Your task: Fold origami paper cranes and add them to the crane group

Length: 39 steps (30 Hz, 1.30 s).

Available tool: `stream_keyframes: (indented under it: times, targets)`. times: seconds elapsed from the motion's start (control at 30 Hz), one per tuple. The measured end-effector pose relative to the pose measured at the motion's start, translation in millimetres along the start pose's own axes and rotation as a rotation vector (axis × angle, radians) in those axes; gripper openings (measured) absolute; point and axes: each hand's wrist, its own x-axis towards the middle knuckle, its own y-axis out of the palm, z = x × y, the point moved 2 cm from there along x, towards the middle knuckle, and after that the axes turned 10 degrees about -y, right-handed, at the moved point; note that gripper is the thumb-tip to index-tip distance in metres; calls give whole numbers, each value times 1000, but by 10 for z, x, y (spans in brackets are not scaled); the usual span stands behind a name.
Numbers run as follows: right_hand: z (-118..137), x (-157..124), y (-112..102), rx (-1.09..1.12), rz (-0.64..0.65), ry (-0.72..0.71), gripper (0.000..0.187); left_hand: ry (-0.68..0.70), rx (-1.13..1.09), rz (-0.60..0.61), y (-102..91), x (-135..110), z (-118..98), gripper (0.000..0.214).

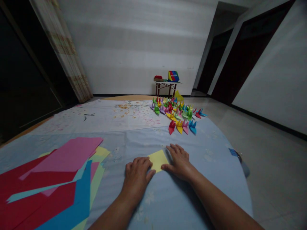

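**Step in hand.** The yellow sheet (157, 159) lies flat on the blue cloth of the desk (211, 179), near the front edge and about midway across it. Both hands rest palm-down on the sheet.

- Left hand (136, 174): flat, fingers loosely together, fingertips on the sheet's near-left corner. It grips nothing.
- Right hand (179, 161): flat, fingers slightly spread, thumb touching the sheet's right edge. It grips nothing.

Judged from this posture, the sheet is being squared up and pressed flat before a fold. No crease is visible on it.

**Surroundings.** A loose stack of coloured sheets (59, 172) in red, pink, blue and pale green covers the front-left part of the desk, well apart from the hands. A cluster of folded paper figures (178, 116) stands towards the far right edge.

**Next move, requirements.** One hand should probably keep the sheet pinned while the other lifts a corner. The cloth may slip or wrinkle underneath, so pressure should be even. Match the edges exactly before running any crease.
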Motion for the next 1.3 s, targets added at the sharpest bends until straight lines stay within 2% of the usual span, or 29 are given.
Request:
stream_keyframes:
  times: [0.23, 0.43, 0.5, 0.57, 0.67, 0.73, 0.83, 0.97, 1.1, 1.17, 1.23, 1.3]
  targets:
    - [-250, -7, -113, 47, 35, 28, 77, -25, -27, 42, -37, 13, -11, 17]
    - [-167, 16, -197, 244, -122, -197, 44, 14, -91, 34, 18, 35, 57, 16]
    - [-85, 21, -164, 257, -105, -235, 42, 24, -112, 2, 53, 32, 89, 20]
    - [-10, 23, -116, 239, -48, -270, 43, -3, -132, -51, 68, 24, 103, 33]
    - [45, 30, -78, 253, -36, -310, 52, -125, -134, -130, 43, 9, 90, 45]
    - [44, 39, -71, 295, -51, -338, 60, -194, -117, -150, 10, -2, 62, 44]
    - [12, 60, -59, 359, -73, -361, 69, -227, -91, -136, -30, -11, 22, 38]
    - [-17, 77, -36, 415, -81, -379, 81, -187, -117, -116, -56, -8, -12, 22]
    - [42, 57, -97, 392, -197, -473, 86, -26, -174, -160, -137, -54, -113, 10]
    - [96, 41, -148, 318, -274, -529, 77, 89, -166, -206, -200, -109, -195, 11]
    - [145, 33, -181, 220, -327, -565, 53, 154, -121, -234, -247, -163, -267, 12]
    - [169, 40, -178, 131, -326, -570, 25, 189, -67, -204, -256, -197, -316, 13]
